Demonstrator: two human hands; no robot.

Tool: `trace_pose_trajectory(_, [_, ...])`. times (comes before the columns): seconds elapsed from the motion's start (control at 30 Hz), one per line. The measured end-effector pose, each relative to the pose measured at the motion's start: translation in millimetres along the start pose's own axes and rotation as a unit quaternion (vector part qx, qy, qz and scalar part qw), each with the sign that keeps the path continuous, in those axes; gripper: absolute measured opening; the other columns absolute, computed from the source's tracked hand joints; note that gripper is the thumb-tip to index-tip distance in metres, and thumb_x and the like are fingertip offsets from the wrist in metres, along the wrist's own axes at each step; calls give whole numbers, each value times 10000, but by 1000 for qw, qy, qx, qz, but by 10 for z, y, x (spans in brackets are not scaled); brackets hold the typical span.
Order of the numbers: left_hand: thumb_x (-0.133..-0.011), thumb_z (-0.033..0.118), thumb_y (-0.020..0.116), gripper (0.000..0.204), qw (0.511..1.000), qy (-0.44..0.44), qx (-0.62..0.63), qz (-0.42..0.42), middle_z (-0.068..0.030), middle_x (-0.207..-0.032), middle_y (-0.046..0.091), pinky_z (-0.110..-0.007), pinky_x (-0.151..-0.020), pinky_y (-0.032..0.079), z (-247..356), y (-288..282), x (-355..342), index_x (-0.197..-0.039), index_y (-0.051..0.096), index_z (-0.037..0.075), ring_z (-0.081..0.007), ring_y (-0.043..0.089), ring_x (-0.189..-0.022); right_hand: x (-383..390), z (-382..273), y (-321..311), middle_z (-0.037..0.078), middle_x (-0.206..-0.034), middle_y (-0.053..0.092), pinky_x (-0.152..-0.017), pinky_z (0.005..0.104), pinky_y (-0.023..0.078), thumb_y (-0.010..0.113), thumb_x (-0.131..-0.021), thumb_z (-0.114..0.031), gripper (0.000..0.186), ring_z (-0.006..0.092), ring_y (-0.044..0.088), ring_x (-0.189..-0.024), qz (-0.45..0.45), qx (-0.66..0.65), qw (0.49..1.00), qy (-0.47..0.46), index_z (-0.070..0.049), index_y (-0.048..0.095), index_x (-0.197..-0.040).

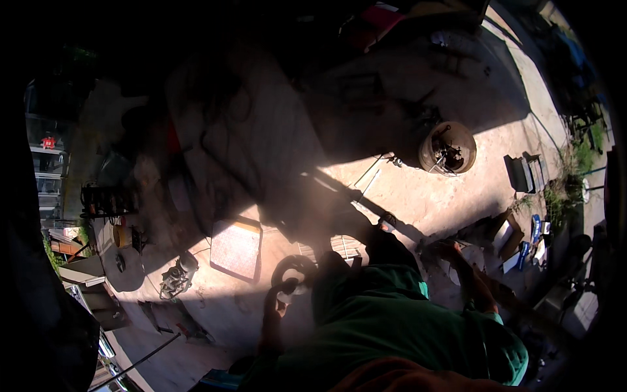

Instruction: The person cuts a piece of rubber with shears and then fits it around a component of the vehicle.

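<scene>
Green sleeve and shirt: dark green fabric [398, 320] with lighter edging fills the lower middle, folded in loose creases.
Left hand: the forearm rises almost straight from the lower edge; the left hand [283, 289] is bent at the near left side of a grey ring. Its fingers look curled, but whether they pinch the ring cannot be told.
Grey ring: the ring [294, 261], round and broad-rimmed with a pale middle, is at the left hand, just left of the shirt; its material is unclear.
Right hand: the forearm slants up and leftward from the sleeve; the right hand [449, 251] lies in shadow beside a pale round object [473, 257]. Whether the fingers are spread or closed cannot be told.
Left floor: a flat, speckled panel [236, 251] with rounded corners lies beyond the ring, a strip of floor between them; farther left sits a metal machine [178, 276] of lumpy outline.
Right edge: an open-topped box [507, 234] and blue-and-white cartons [524, 251] crowd the space beyond the right hand.
Middle floor: sunlit, blotchy concrete [418, 196] stretches from the legs to a round bucket [427, 151] holding dark metal pieces [449, 155].
Far floor: deep shadow with a sharp straight edge hides most detail.
</scene>
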State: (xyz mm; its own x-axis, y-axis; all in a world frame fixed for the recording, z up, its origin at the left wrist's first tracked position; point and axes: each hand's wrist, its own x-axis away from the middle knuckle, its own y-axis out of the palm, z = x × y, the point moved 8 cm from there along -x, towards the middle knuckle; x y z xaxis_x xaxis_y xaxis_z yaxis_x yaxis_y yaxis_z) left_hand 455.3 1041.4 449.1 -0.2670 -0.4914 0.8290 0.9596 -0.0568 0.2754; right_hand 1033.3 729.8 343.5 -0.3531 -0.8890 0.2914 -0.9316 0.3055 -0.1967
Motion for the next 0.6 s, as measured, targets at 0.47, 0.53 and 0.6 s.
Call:
trace_pose_trajectory(0.47, [-971,186,548,267,989,-55,133,23,-97,-1086,691,-306,-787,515,57,395,-909,-1174,636,37,-249,670,-948,-1031,420,-503,59,-818,686,-580,317,520,706,-872,-184,117,171,671,-690,72,-268,921,272,-106,649,-937])
trace_pose_trajectory(0.53, [-971,186,556,250,995,-40,83,42,-89,-1044,684,-307,-770,507,466,536,-952,-1153,641,38,-238,662,-920,-1323,-6,-127,6,-700,593,-557,275,448,709,-823,-79,175,118,605,-656,76,-332,875,343,-90,580,-706])
trace_pose_trajectory(0.6, [-971,186,564,233,999,-39,21,18,-81,-1002,677,-308,-754,500,912,907,-1215,-1132,647,38,-228,653,-891,-1467,279,-295,49,-670,590,-569,339,479,685,-772,-154,165,217,622,-645,47,-10,989,143,-108,578,-655])
